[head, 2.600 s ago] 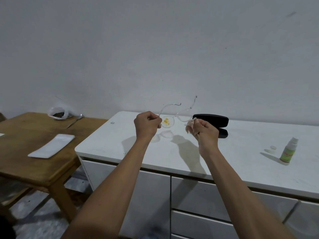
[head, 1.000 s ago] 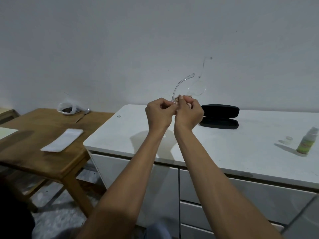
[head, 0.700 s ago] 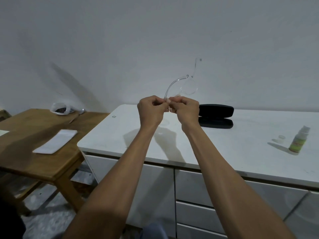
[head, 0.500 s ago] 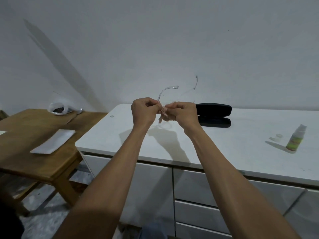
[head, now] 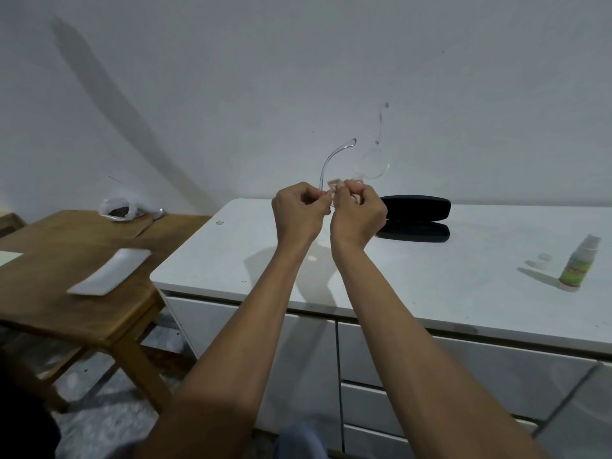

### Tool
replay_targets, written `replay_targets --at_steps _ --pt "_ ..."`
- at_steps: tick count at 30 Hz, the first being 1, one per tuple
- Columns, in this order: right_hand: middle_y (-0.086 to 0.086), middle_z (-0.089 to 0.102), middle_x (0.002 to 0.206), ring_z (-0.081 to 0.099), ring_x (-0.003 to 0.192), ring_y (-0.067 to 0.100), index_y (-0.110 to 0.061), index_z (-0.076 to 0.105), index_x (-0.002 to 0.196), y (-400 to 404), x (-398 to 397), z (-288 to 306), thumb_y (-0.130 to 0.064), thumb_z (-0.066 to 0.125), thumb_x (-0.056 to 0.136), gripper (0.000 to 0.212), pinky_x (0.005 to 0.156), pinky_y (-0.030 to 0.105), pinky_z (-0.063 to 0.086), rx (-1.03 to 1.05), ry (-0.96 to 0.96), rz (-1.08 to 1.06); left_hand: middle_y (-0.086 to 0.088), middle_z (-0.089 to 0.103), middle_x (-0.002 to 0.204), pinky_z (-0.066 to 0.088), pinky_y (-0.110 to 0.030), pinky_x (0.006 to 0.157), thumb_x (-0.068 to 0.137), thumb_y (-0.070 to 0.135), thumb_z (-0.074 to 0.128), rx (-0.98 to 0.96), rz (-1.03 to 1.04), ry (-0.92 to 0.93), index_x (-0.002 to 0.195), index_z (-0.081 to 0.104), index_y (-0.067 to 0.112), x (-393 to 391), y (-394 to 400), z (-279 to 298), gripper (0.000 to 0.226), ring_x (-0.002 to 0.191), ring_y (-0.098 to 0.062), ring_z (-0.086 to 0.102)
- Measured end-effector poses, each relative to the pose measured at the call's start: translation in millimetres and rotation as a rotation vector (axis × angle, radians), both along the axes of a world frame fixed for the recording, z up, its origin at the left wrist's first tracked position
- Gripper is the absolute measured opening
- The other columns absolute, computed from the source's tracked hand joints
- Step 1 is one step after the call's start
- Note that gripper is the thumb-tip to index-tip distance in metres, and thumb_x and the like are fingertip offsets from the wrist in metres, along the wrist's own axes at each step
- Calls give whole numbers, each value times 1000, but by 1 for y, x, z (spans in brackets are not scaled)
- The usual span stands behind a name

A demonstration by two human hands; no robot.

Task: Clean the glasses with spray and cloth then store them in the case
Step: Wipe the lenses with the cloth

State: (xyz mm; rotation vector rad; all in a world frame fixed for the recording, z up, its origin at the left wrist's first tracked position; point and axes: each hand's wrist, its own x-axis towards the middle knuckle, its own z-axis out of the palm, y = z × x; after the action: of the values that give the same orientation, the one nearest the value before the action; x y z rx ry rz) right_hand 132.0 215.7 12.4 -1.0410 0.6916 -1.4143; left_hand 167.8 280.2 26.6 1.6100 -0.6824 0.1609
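Observation:
Clear-framed glasses [head: 371, 165] are held up in front of the wall, one temple arm curving up to the left. My left hand [head: 299, 212] pinches the frame at the near lens. My right hand [head: 359, 215] presses a small pale cloth [head: 334, 185] against that lens, which is hidden by my fingers. The far lens sticks out above my right hand. A black glasses case [head: 415, 218] lies open on the white cabinet top [head: 430, 276], just right of my hands. A small spray bottle [head: 578, 263] with a green label stands at the far right.
A clear cap [head: 543, 258] lies beside the spray bottle. To the left stands a lower wooden table [head: 66, 293] with a white rectangular dish [head: 109, 271], a plastic bag [head: 119, 208] and a spoon. Cabinet drawers are below my arms.
My hands, apart 2.6 s ago, came together on one lens. Since half a second ago the glasses have tilted up, so the far lens and temple stand higher.

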Motion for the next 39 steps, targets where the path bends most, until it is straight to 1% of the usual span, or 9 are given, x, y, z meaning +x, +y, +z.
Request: replay_targets --at_steps 6,10,13,18,21,24,30,33,39 --pt "2 74 75 67 62 11 -8 75 73 -14 -9 2 0 77 82 12 64 23 57 -106 106 276 -3 75 68 64 -44 75 76 1 73 0 -16 0 71 75 9 9 0 3 10 69 -22 76" --pt "6 70 65 61 55 16 -2 79 81 -23 -15 -5 -2 79 81 1 60 26 51 -170 209 458 -6 74 70 64 -39 71 73 -3 76 38 -3 -16 75 76 8 18 4 7 11 69 -26 75" --pt "18 72 74 72 65 31 7 77 87 -29 -18 -10 1 81 81 10 67 33 59 -145 203 599 -10 75 74 64 -31 65 74 -7 73 57 -1 -8 79 77 4 23 10 6 13 68 -27 75" --pt "25 72 75 71 71 54 6 75 78 -29 -20 -17 4 80 76 6 73 48 62 -128 229 622 -10 76 76 65 -42 75 76 -6 73 76 8 10 82 78 2 32 15 -2 11 68 -24 76" --pt "16 77 78 76 76 43 -3 79 76 -23 -19 -26 -4 82 73 4 81 51 63 -88 220 510 -11 76 72 64 -45 75 75 -4 72 98 17 -30 79 78 3 31 17 -5 10 67 -27 75" --pt "2 76 72 73 69 11 -4 79 77 -15 -18 -29 -6 83 77 5 72 26 60 -89 213 336 -7 75 69 63 -44 76 74 -3 71 110 20 -61 77 78 6 27 17 -5 12 68 -25 74" --pt "-3 73 84 65 74 -17 -1 73 84 1 -6 -21 -2 74 88 4 75 9 52 -36 65 125 -6 76 69 63 -42 74 68 5 70 69 -26 -90 75 78 8 19 10 -1 11 68 -25 75" --pt "-10 71 86 69 91 -4 0 72 86 2 -2 -15 -4 74 89 4 81 16 55 -25 28 87 -7 75 68 62 -34 68 70 3 74 50 -52 -117 77 78 4 12 5 3 9 65 -22 74" --pt "-12 68 67 67 58 9 1 72 83 -9 -8 -18 -1 75 87 5 68 34 63 -91 48 299 -3 72 65 54 -22 59 75 1 77 38 -48 -109 79 78 3 13 1 2 5 58 -12 69"
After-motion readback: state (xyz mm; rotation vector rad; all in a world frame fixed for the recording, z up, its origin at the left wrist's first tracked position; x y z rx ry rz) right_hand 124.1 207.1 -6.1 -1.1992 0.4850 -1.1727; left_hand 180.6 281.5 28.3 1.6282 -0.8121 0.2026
